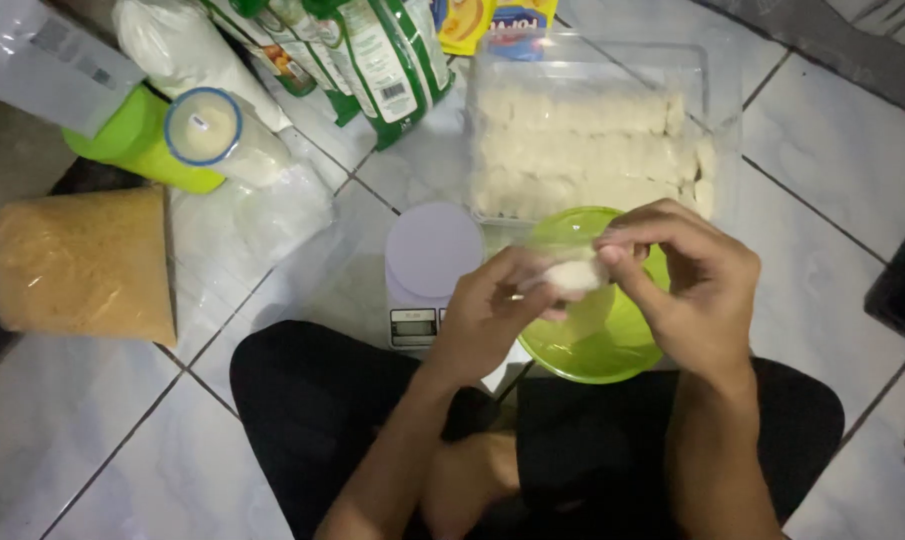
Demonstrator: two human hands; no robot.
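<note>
Both my hands meet over a lime-green bowl (592, 345) and pinch a small white lump of dough (575, 274) between their fingertips. My left hand (487, 315) holds it from the left, my right hand (687, 290) from the right and above. Behind the bowl stands a clear plastic box (712, 75) with rows of pale shaped dough pieces (582, 150) in it. A small white kitchen scale (427, 270) sits just left of the bowl, next to my left hand.
I sit cross-legged on a white tiled floor (832, 150). A bag of golden crumbs (82, 260) lies at the left. A green container with a round lid (187, 135), clear plastic bags and green packets (372, 55) lie at the back. A dark object (902, 280) sits at the right edge.
</note>
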